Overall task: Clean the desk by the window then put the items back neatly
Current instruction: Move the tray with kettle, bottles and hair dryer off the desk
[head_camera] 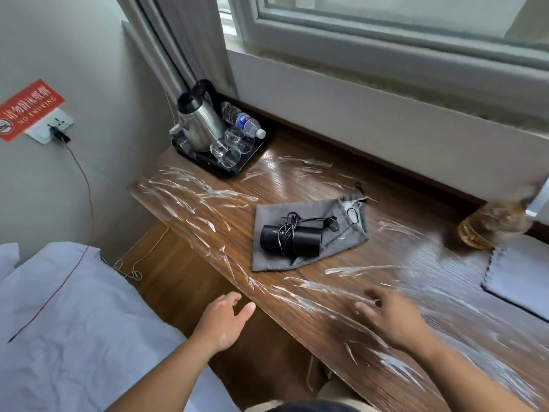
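- So, both hands are empty: the left hand hangs open just off the near edge of the desk, fingers loosely spread, and the right hand hovers over the desk's front strip, also spread; it is blurred, so I cannot tell whether the fingertips touch the wood.
- The desk runs under the window, streaked all over with white smears; that wet-looking film probably leaves the surface slick.
- Mid-desk lies a grey pouch, soft and limp, with a black hair dryer resting on it, its cord wound round the body. The dryer should be light and rigid; take it by the barrel, not the cord, and pinch the pouch at a corner.
- At the far left corner a black tray holds a steel kettle, a water bottle and clear glasses. The glasses are fragile, so lifting the tray by both rims would likely move everything at once.
- At the right, a jar of amber liquid, blurred, stands just beside a spiral notebook; the jar is probably heavy, so grip it round the body.
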Action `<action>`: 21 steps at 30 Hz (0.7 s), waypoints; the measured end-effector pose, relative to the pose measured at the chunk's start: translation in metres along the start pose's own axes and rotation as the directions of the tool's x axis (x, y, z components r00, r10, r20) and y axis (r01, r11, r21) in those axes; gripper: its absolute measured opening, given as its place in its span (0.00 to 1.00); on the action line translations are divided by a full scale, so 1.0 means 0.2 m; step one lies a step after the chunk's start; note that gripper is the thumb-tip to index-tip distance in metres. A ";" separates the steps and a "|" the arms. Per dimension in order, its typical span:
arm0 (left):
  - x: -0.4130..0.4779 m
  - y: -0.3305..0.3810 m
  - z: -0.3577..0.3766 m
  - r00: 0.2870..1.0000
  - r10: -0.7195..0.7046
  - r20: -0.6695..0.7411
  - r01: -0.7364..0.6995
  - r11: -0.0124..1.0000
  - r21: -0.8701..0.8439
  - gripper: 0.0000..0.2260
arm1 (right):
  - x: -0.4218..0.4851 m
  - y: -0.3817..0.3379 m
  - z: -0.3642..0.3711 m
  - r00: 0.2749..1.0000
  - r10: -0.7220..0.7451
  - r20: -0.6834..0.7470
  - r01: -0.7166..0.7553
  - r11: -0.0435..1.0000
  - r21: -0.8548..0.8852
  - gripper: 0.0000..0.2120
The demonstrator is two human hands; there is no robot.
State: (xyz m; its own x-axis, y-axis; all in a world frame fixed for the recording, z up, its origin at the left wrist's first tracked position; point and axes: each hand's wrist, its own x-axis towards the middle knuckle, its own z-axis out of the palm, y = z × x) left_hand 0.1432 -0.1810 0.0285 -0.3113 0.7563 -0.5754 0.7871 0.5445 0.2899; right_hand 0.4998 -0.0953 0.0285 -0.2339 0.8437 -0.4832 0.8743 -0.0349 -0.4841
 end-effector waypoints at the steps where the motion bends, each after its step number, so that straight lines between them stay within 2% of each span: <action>1: 0.06 0.02 -0.03 1.000 0.008 0.002 -0.008 1.000 0.005 0.26 | 0.04 -0.01 -0.02 1.000 0.004 -0.005 -0.004 1.000 0.009 0.23; 8: 0.38 0.17 -0.28 0.994 0.113 -0.005 -0.113 0.991 0.073 0.30 | 0.26 -0.15 -0.06 0.998 0.053 -0.031 -0.051 0.997 0.062 0.24; 14: 0.65 0.36 -0.48 0.970 0.237 0.059 -0.244 0.956 0.162 0.39 | 0.34 -0.27 0.03 0.987 0.158 -0.023 -0.149 0.966 0.211 0.27; 21: 0.98 0.59 -0.55 0.861 0.462 0.212 -0.506 0.820 0.266 0.45 | 0.37 -0.45 0.20 0.937 0.343 -0.065 -0.285 0.861 0.420 0.28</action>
State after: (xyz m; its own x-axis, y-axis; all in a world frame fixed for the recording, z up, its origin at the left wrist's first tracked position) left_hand 0.1165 0.0713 0.0344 0.2086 0.8262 -0.5233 0.9450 -0.0324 0.3255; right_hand 0.3868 -0.0511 0.0066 0.1082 0.8138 -0.5709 0.6410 -0.4961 -0.5857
